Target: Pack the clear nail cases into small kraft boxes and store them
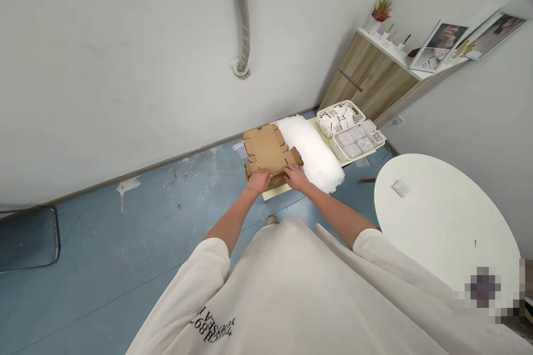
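A brown cardboard mailer box [265, 145], partly unfolded with its flap lid laid back away from me, lies at the near left end of a low pale-yellow surface [275, 192]. At its near edge, my left hand [259, 181] has its fingers closed over the front cardboard panel. To the right, my right hand [296, 177] grips the same panel close to the side flap. The thumbs and the undersides of the fingers are partly hidden. Beside the box, just right of it, rests a thick white fluffy sheet [318, 158].
Past the white sheet, one white basket [361, 117] holds small white packets; another basket [342, 154] holds clear plastic cases. A round white table [437, 205] is at right, below a wood cabinet [372, 72]. A dark-framed chair [57, 233] stands left.
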Available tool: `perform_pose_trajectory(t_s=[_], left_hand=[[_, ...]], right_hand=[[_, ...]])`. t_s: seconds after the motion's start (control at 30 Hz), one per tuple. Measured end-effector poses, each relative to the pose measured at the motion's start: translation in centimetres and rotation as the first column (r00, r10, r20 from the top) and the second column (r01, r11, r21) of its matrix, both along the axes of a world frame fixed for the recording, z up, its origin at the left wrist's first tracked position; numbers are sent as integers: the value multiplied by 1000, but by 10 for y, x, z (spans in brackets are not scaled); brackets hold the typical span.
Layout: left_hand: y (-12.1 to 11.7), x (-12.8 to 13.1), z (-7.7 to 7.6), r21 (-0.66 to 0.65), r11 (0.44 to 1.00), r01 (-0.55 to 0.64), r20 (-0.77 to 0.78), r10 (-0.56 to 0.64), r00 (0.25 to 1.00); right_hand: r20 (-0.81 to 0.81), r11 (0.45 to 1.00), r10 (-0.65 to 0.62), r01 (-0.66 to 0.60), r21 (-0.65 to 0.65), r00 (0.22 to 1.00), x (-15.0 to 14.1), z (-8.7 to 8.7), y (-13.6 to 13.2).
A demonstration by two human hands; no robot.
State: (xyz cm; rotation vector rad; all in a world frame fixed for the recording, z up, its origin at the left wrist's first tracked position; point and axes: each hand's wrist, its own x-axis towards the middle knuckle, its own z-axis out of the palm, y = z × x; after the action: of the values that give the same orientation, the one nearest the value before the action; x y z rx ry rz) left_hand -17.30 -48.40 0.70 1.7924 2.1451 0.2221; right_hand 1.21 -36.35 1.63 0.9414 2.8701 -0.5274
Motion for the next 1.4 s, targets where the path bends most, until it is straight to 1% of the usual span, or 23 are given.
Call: perform_pose_trajectory(t_s=[0.2, 0.3, 0.37, 0.53, 0.73, 0.87, 1.0, 1.13, 1.27, 1.4], left_hand=[[-5, 2, -2, 52, 999, 0, 10, 0, 1000], [-6, 2, 2, 67, 998, -3, -7, 4, 1000], [-4, 1, 7, 75, 997, 5, -27, -3, 1000], [1, -5, 30, 115, 992, 50, -65, -43, 997], [3, -3, 64, 225, 973, 56, -103, -34, 994], [8, 10, 85, 271, 961, 55, -114, -25, 993], [22, 37, 105, 334, 938, 95, -124, -56, 991], [43, 78, 127, 362, 911, 196, -160, -147, 976], [69, 134, 143, 373, 867, 331, -187, -279, 942], [93, 209, 152, 367, 818, 442, -181, -403, 897]], right_hand=[[73, 997, 54, -58, 53, 996, -16, 3, 7], [54, 991, 102, -107, 83, 993, -20, 11, 9], [18, 985, 135, -136, 101, 991, -20, 19, 10], [-36, 969, 185, -177, 170, 982, -21, 40, 16], [-123, 975, 148, -124, 184, 981, -26, 61, 26], [-175, 972, 106, -64, 225, 979, -17, 77, 31], [-239, 969, 34, 26, 245, 971, 13, 93, 38], [-271, 951, -69, 146, 274, 960, 64, 108, 46], [-289, 913, -188, 276, 300, 939, 134, 121, 50], [-292, 867, -312, 397, 303, 904, 221, 131, 47]])
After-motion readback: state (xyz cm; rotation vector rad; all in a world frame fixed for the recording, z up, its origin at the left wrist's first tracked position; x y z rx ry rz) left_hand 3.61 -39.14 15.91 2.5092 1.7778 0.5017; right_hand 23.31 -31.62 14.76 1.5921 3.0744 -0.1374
